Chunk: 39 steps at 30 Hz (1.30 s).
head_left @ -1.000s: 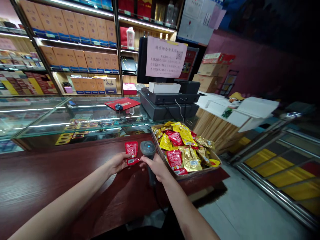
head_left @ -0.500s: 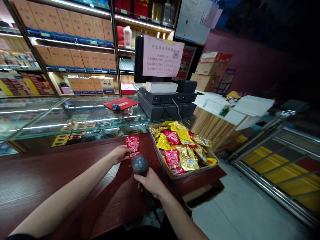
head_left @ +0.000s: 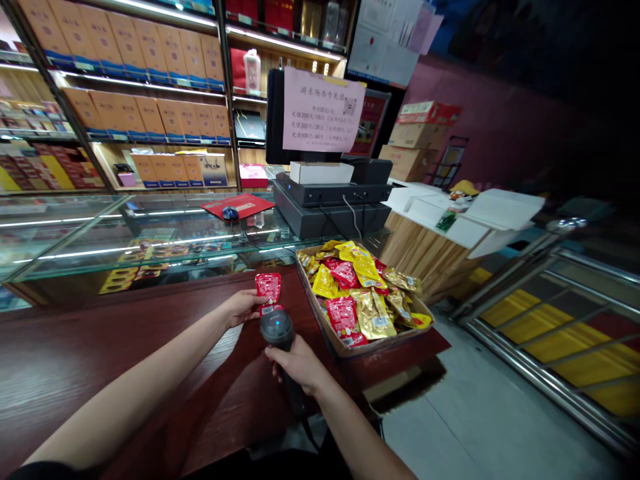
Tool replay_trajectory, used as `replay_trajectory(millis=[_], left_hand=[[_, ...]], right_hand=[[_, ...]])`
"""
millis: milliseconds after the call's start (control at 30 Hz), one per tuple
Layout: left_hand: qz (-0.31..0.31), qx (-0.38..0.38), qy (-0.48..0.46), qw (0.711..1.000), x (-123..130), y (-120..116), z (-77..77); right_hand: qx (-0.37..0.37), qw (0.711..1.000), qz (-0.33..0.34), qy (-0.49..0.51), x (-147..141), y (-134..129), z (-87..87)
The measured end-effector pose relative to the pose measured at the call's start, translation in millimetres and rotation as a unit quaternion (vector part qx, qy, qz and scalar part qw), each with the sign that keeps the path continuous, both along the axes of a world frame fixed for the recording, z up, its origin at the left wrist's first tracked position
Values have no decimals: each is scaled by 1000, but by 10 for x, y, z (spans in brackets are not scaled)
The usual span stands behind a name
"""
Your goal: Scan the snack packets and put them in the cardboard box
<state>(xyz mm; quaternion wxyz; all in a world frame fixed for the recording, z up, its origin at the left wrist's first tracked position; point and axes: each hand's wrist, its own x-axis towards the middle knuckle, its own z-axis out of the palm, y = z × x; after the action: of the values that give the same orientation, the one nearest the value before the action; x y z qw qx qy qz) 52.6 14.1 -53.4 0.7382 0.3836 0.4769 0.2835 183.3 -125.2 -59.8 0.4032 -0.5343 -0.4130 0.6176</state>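
My left hand (head_left: pixel 244 308) pinches the left edge of a red snack packet (head_left: pixel 269 288) above the dark red wooden counter (head_left: pixel 210 373). The packet's lower part, with a pale label, faces me. In my right hand (head_left: pixel 296 363) is a black barcode scanner (head_left: pixel 277 327), its fingers wrapped round the handle. The scanner's head lies just below the packet and hides its bottom edge; a small blue light shows on top. Right of both hands stands a cardboard box (head_left: pixel 320 319) heaped with red, yellow and gold snack packets (head_left: pixel 371 313).
Behind the counter, a glass display case (head_left: pixel 165 233) carries a red mouse pad (head_left: pixel 255 205) and a mouse (head_left: pixel 230 213). A monitor (head_left: pixel 275 120) with a paper notice stands above a black cash drawer (head_left: pixel 325 217). A metal railing (head_left: pixel 520 347) is at the right.
The red packet has shifted slightly right and stands a little more upright, while the scanner head has moved slightly left. Both hands keep their hold.
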Motion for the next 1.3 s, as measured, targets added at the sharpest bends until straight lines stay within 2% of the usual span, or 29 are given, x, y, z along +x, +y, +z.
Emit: replay_trajectory(millis=[533, 633, 700, 767, 900, 1000, 1133, 1233, 1300], left_hand=[[-17, 28, -17, 999, 33, -9, 20], [-24, 14, -8, 1000, 31, -40, 58], [-35, 3, -10, 999, 27, -94, 133], [-70, -16, -42, 997, 28, -169, 263], [-186, -79, -130, 971, 135, -290, 676], [-192, -70, -150, 967, 416, -264, 1047], [-179, -22, -151, 972, 1102, -93, 1468], [-147, 47, -106, 982, 1694, 47, 1612], [-98, 111, -49, 988, 2016, 117, 1590]], right_hand=[[-2, 1000, -2, -16, 31, -2, 10], [41, 997, -52, -25, 58, -5, 28], [104, 987, -117, -42, 95, 13, 84], [154, 976, -151, -40, 151, 52, 194], [151, 982, -109, 35, 359, 162, 571], [144, 980, -113, 75, 651, 242, 933], [153, 976, -130, 88, 1211, 366, 1377], [144, 972, -171, 68, 1641, 503, 1558], [109, 973, -200, 39, 1872, 605, 1577]])
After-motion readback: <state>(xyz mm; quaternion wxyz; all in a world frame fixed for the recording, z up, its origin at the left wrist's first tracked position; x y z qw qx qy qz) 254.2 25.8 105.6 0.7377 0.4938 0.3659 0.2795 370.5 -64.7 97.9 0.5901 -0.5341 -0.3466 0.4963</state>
